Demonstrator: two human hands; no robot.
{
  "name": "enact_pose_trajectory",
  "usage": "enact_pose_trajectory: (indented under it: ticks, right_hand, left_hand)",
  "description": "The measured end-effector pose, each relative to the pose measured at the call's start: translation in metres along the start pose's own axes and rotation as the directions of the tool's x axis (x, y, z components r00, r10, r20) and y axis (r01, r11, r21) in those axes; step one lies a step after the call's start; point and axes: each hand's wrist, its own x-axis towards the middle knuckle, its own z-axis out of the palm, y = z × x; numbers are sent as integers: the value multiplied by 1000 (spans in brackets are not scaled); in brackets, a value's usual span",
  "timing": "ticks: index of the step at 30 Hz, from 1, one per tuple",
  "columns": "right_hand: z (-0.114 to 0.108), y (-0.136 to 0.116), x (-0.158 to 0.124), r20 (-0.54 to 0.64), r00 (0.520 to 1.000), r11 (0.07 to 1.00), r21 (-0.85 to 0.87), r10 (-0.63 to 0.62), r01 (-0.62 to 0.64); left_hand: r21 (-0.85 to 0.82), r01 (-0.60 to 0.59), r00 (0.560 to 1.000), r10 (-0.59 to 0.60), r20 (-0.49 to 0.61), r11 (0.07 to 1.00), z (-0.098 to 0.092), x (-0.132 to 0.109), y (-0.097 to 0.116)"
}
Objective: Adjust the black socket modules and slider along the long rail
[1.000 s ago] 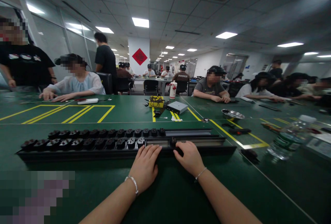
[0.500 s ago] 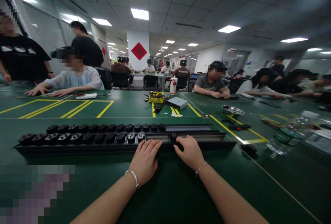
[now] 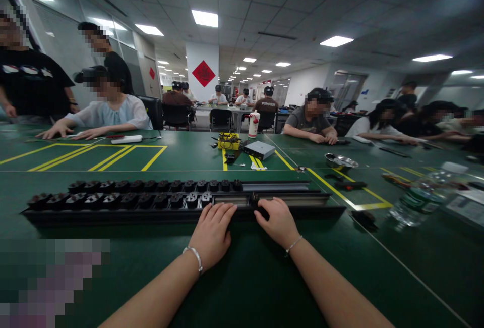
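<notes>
Head view: two long black rails lie side by side on the green table (image 3: 242, 277). The front rail (image 3: 132, 218) carries a row of black plugs (image 3: 130, 201) over its left and middle portion, prongs upward. The rear rail (image 3: 276, 186) carries a similar row, with a bare channel at its right end.

The left hand (image 3: 212, 229) rests at the near edge of the front rail; its fingers are extended and close together, and grip nothing. One separate plug (image 3: 254, 199) sits in the front rail, right of the row, beyond a gap. The right hand (image 3: 279, 222) is at this plug, fingers bent, index fingertip against its right side; whether the fingers grip it cannot be determined.

Beyond the rails stand a yellow box (image 3: 229, 142) with black wires and a grey box (image 3: 259, 150). A metal bowl (image 3: 341, 161) and a clear bottle (image 3: 418, 199) are to the right.
</notes>
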Motion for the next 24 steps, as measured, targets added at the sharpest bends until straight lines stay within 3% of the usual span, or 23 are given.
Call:
enact_pose_trajectory:
  ticks: [24]
  right_hand:
    - [3,2,0,-19,1000,1000,-2,-4,3]
  left_hand:
    - [-4,2,1000,-2,9,1000,0,0,-1]
